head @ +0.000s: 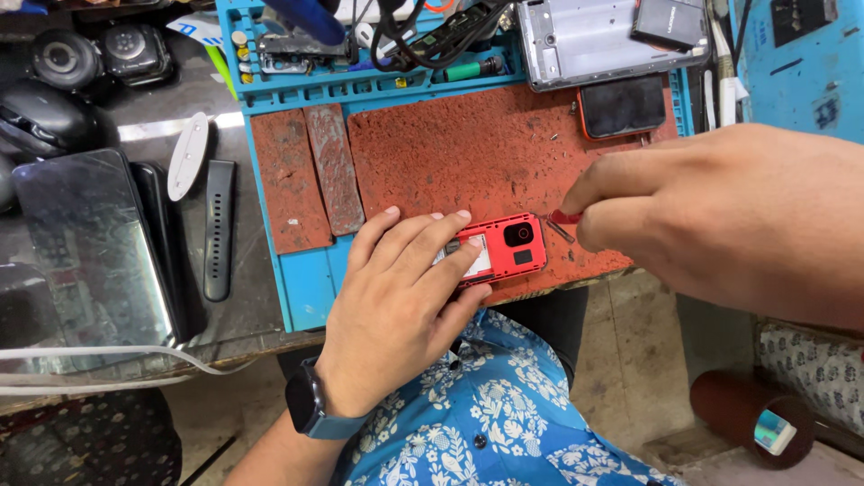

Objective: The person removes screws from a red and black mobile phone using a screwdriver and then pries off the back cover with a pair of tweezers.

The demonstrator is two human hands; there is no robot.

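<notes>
Your left hand [396, 306] lies flat, fingers spread, pressing down the small red plastic phone body [500, 249] at the near edge of the worn red work mat [468, 153]. Just beside it, your right hand [720, 216] pinches a tiny red piece [566, 217] between thumb and forefinger, above a thin metal pin [560, 231]. Farther off lie a dark-screened orange phone [623, 106] and a silver metal phone frame [594, 40].
</notes>
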